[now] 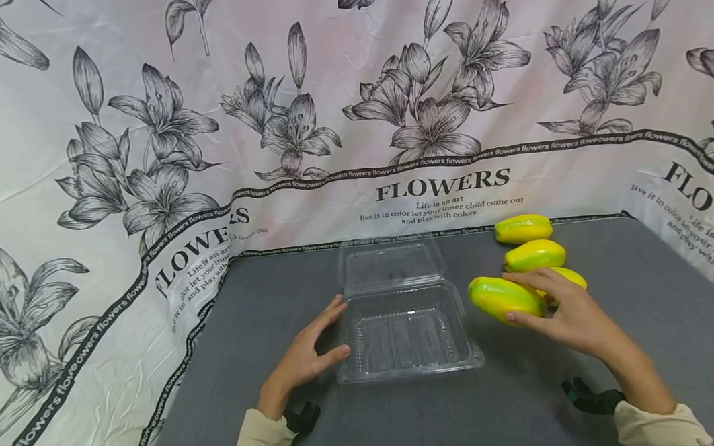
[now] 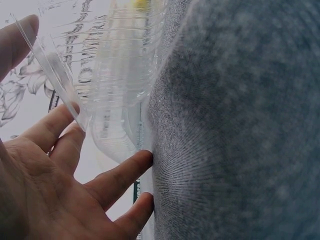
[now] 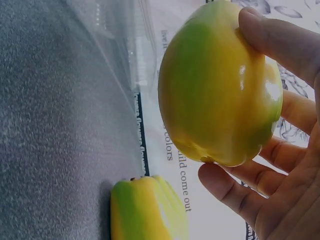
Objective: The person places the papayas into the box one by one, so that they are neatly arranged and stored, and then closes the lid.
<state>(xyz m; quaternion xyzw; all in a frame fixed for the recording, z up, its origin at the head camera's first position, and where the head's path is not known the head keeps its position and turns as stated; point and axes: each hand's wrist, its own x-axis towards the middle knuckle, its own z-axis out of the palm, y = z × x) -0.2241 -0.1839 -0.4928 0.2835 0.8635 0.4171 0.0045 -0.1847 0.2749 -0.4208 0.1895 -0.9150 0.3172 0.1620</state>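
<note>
A yellow-green papaya [image 1: 506, 299] is gripped in my right hand [image 1: 570, 309], thumb on one side and fingers on the other. In the right wrist view the papaya [image 3: 215, 85] hangs above the grey table. My left hand [image 1: 306, 353] is at the left edge of a clear plastic clamshell box [image 1: 410, 368], fingers spread and fairly straight. Up close in the left wrist view, fingertips of the left hand [image 2: 75, 165] meet the box's rim, and lower fingers rest on the table. The box stands with its lid [image 1: 389, 265] folded back, and nothing shows inside it.
Three more papayas stand in a row at the right back: one at the far end [image 1: 523, 228], one in the middle [image 1: 534, 256], and the nearest [image 1: 568, 277] partly hidden behind my right hand. Flower-printed cloth [image 1: 307, 205] borders the grey table [image 1: 404, 422] at the back and sides.
</note>
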